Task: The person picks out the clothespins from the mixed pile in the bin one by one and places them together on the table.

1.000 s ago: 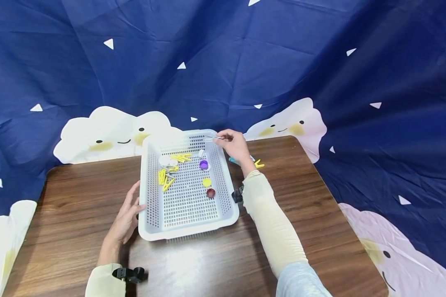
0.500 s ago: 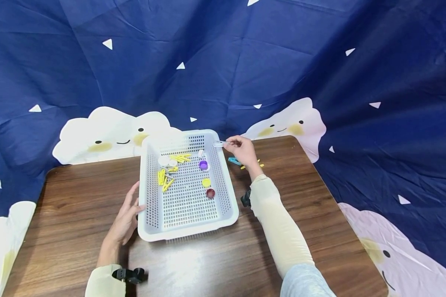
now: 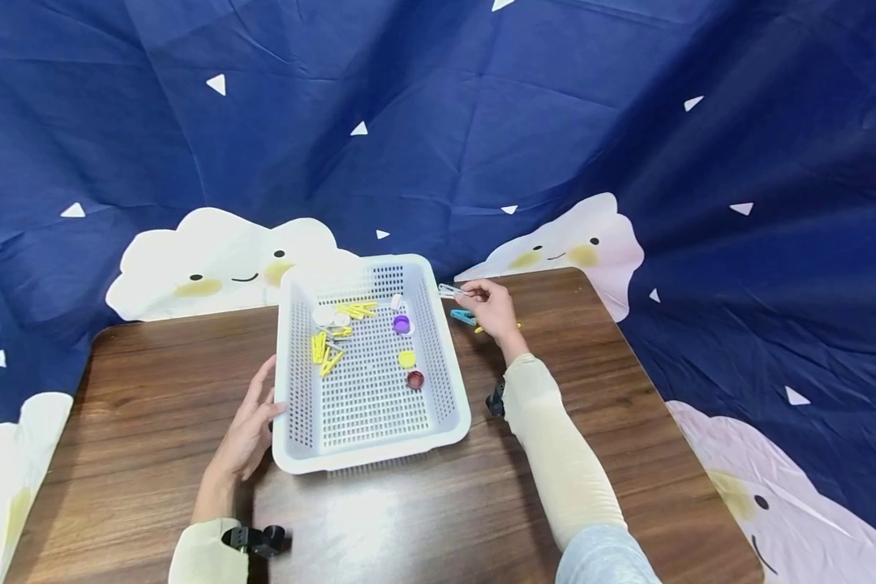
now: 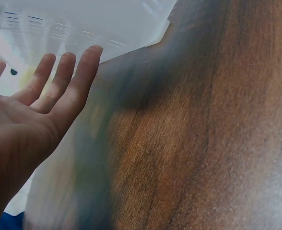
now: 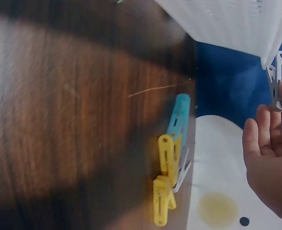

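My right hand [image 3: 492,312] pinches a pale grey clothespin [image 3: 448,290] between thumb and fingers, just outside the far right rim of the white perforated basket [image 3: 372,464]. In the right wrist view the clothespin [image 5: 277,81] overlaps the basket's corner. Below that hand, a blue clothespin [image 5: 180,115], yellow clothespins [image 5: 166,158] and a grey clothespin [image 5: 182,175] lie bunched on the table. My left hand [image 3: 242,434] is at the basket's left side, its thumb tip at the rim. Its fingers [image 4: 66,98] are extended against the outer wall.
Inside the basket are several yellow clothespins [image 3: 356,310], white caps [image 3: 324,315], a purple cap [image 3: 401,324], a yellow cap [image 3: 406,359] and a dark red cap [image 3: 414,380]. A blue cloud-print cloth [image 3: 409,122] hangs behind the wooden table [image 3: 153,389].
My right hand has carried the grey clothespin from above the basket's far right corner out past the rim to the right. The left hand and the basket have stayed put.
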Demonstrator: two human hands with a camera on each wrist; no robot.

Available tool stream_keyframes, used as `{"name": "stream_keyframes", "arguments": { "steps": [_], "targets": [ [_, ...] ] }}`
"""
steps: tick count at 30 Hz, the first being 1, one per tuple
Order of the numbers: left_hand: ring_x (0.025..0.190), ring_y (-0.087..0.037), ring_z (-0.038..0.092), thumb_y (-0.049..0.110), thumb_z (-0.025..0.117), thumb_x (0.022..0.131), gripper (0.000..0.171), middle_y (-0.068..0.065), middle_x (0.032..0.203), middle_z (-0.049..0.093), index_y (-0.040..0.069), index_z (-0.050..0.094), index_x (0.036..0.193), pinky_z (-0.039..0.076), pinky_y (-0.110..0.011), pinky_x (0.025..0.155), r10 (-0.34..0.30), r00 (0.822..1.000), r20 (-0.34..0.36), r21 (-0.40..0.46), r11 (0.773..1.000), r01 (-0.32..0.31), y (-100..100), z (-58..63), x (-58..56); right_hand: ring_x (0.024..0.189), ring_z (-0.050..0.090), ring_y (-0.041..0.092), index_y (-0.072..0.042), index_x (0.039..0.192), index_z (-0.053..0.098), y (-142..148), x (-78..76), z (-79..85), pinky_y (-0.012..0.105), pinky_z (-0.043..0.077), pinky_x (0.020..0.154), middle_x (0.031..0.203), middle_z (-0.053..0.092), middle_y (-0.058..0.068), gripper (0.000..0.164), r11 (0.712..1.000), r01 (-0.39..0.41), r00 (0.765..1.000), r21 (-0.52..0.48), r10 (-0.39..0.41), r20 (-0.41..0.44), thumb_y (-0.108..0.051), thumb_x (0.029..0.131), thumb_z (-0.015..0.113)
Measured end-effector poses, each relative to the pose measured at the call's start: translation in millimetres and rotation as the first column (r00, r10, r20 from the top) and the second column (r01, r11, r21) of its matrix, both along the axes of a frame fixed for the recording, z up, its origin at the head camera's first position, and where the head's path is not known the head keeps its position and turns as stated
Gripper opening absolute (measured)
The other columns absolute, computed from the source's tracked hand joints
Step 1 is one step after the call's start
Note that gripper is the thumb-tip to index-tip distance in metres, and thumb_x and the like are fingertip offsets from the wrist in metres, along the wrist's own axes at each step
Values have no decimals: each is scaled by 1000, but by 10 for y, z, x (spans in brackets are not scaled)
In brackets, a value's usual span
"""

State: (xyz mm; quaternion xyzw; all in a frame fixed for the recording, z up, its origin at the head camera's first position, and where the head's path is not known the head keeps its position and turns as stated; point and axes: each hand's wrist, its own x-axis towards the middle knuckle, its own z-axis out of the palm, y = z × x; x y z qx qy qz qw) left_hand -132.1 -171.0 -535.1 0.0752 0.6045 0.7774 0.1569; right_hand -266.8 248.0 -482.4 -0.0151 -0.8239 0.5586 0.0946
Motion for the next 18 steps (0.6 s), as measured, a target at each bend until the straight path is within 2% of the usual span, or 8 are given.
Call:
{"name": "stream_keyframes", "arguments": {
  "steps": [8, 13, 18],
  "targets": [
    [127, -10, 50, 5, 42, 104, 76, -25, 164, 10, 32, 5, 164, 50, -41, 91, 4, 1000, 5, -3, 1000, -3, -5, 4, 0, 75, 54, 6, 5, 104, 71, 91, 35, -151, 19, 44, 70, 85, 65, 1, 19, 999, 35, 999, 5, -36, 24, -5, 89, 76],
    [128, -11, 50, 8, 44, 105, 75, -24, 165, 8, 33, 5, 164, 52, -40, 91, 2, 1000, 16, -13, 1000, -2, -13, -6, -6, 74, 55, 5, -1, 103, 74, 148, 51, -247, 21, 43, 71, 85, 67, 0, 18, 991, 94, 992, 96, -101, 71, -10, 88, 78],
    [130, -13, 48, 9, 45, 105, 75, -24, 166, 8, 35, 6, 164, 51, -40, 91, -3, 1000, 8, -15, 1000, 3, -14, -8, -10, 79, 59, 14, -3, 102, 75, 192, 64, -320, 27, 44, 75, 91, 71, 9, 18, 977, 136, 985, 163, -151, 81, -12, 87, 79]
  ]
}}
